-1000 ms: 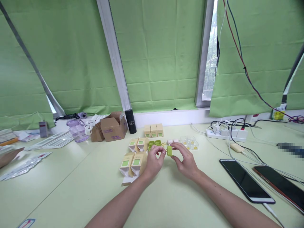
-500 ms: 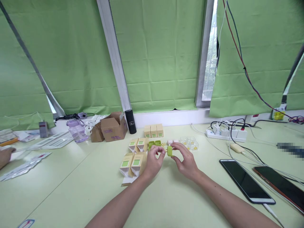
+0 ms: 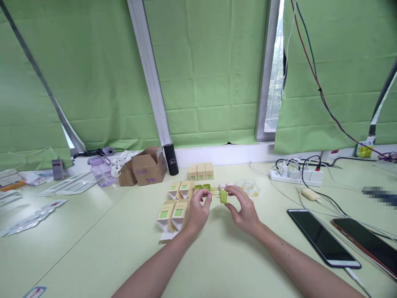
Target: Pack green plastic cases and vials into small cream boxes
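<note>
My right hand (image 3: 245,209) holds a small green case (image 3: 223,196) upright above the table, thumb below and fingers at its top. A thin yellowish ring (image 3: 217,195) sticks out from the left side of the case. My left hand (image 3: 198,210) is just left of it, thumb and forefinger pinched together; what they hold, if anything, is too small to name. Behind the hands lie green open trays (image 3: 202,187), small yellow pieces (image 3: 214,189), pale pink pieces (image 3: 226,185) and a clear round-celled tray (image 3: 249,187). Open cardboard boxes with green labels (image 3: 179,212) stand beside my left hand.
Closed small boxes (image 3: 201,171) stand at the back, near a black flask (image 3: 170,159) and a brown carton (image 3: 149,166). At right are a power strip (image 3: 296,177), cables and two phones, one white-edged phone (image 3: 322,236) nearest. A purple bottle (image 3: 101,171) stands left.
My left hand has drawn slightly left, away from the green case, and the ring shows more clearly. Another person's hand at the left edge has gone out of view.
</note>
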`<state>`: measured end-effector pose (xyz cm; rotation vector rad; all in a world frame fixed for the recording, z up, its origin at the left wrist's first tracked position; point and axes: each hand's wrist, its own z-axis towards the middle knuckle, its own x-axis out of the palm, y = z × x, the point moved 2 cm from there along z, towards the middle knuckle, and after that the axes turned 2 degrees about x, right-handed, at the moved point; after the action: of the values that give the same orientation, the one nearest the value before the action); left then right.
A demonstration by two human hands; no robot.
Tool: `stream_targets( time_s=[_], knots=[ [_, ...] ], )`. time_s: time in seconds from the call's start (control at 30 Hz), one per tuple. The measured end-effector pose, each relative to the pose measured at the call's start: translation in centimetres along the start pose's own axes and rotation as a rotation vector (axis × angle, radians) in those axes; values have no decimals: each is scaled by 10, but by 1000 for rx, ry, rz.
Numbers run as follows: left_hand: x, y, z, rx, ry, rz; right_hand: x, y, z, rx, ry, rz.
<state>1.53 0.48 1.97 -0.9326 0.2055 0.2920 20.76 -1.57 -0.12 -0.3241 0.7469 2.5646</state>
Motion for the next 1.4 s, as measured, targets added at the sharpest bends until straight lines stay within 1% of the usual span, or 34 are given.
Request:
stream_targets(
  time_s=[0.1, 0.2, 0.37, 0.47, 0.53, 0.77, 0.97, 1.23, 1.4],
  knots=[
    [-3, -4, 0, 16, -27, 29, -2, 2, 1, 10, 14, 10],
    [-4, -10, -3, 74, -14, 17, -2, 5, 2, 0, 30, -3],
    [-2, -17, -7, 217, 89, 6, -2, 7, 2, -39, 59, -52],
    [1, -17, -9, 263, 140, 33, -2, 7, 2, -92, 62, -54],
    [2, -16, -9, 285, 152, 52, -2, 8, 3, -131, 65, -66],
    [2, -11, -8, 312, 128, 69, -2, 9, 3, -211, 77, -145],
    [2, -12, -9, 336, 113, 75, -1, 11, 4, -254, 87, -173],
    [1, -14, -10, 345, 99, 76, 0, 15, 5, -269, 125, -202],
    [1, -12, -10, 336, 91, 74, -1, 15, 5, -268, 94, -182]
  ],
)
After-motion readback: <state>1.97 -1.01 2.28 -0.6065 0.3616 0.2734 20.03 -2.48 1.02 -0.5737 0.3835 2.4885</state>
